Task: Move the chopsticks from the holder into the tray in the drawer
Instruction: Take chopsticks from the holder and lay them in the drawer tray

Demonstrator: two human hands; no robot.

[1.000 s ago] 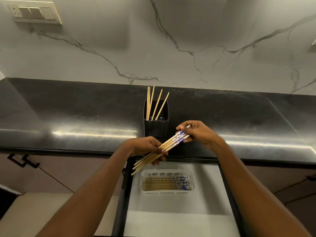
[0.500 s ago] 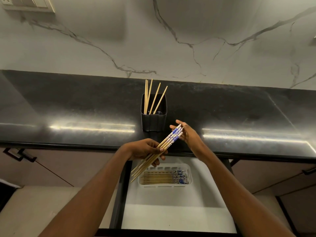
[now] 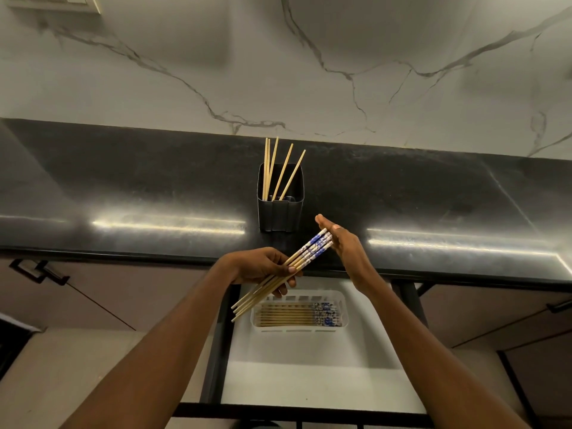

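A: Dim kitchen, open white drawer (image 3: 309, 382) under the black stone tabletop (image 3: 123, 196). Where's the bundle?

B: At 12 o'clock above the white slotted plastic tray (image 3: 298, 329). The left hand (image 3: 260, 264)'s grip pinches the blue-patterned bamboo chopsticks (image 3: 309, 253) mid-length. The right hand (image 3: 343, 246), fingers straight, lies flat against their ends.

A: Advice?

B: Square the ends, then lay them parallel to the tray's. Upright wooden chopsticks (image 3: 292, 174) wait in the black square holder (image 3: 280, 215), farther at 12.

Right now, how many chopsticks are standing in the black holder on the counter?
5 chopsticks: two upright side by side at the holder's left wall, one leaning just right of them, two more tilting right. Shorter ones could be hidden inside.
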